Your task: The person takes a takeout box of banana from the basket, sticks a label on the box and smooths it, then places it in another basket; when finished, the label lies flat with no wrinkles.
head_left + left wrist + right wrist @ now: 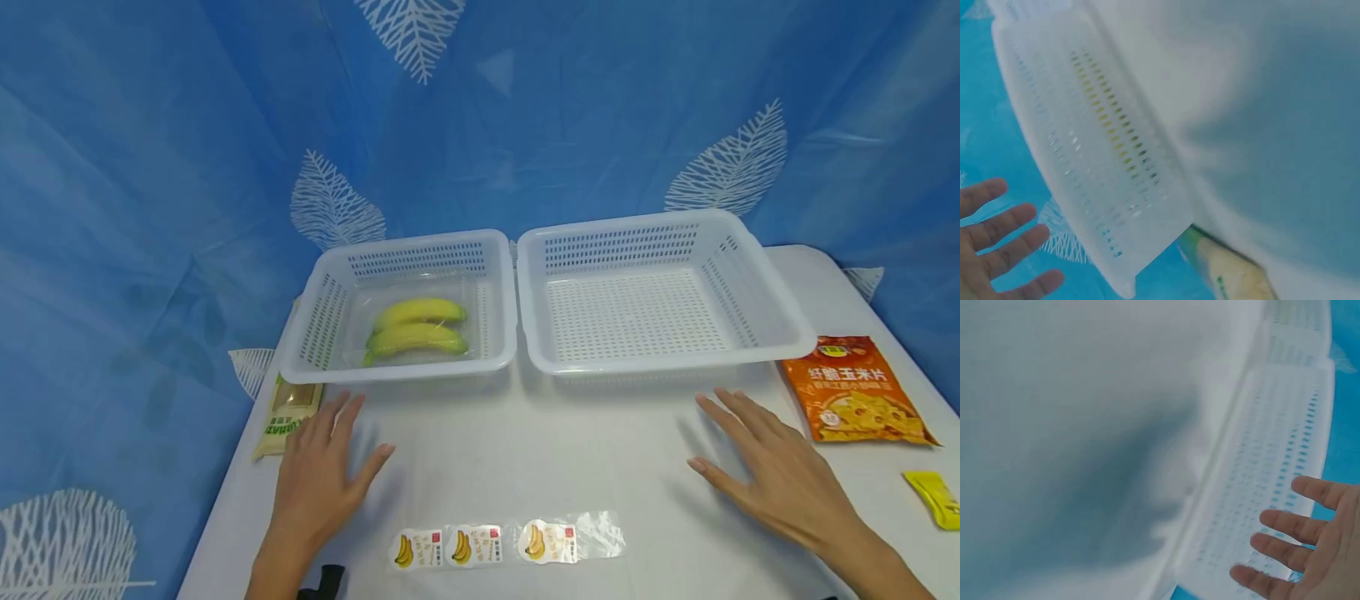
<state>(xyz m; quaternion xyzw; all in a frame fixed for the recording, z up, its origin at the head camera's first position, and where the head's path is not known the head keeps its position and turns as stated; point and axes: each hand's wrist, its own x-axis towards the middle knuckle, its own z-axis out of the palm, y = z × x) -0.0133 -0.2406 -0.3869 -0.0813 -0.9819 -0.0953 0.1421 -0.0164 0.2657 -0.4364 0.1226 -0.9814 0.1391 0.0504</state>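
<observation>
My left hand hovers over the left side of the white table, fingers spread and holding nothing. Just beyond its fingertips is the left white basket, where two green-yellow bananas lie in a clear plastic package. On the right, my right hand is held over the table with fingers extended and nothing in it. Ahead of it stands the right white basket, with a bare perforated floor. Between the hands, near the front, lies a clear strip with several banana stickers.
A red-orange snack bag lies right of the right basket, with a small yellow packet nearer the front. Partly under the left basket's corner sits a beige-green food packet. A blue leaf-patterned curtain hangs behind the table.
</observation>
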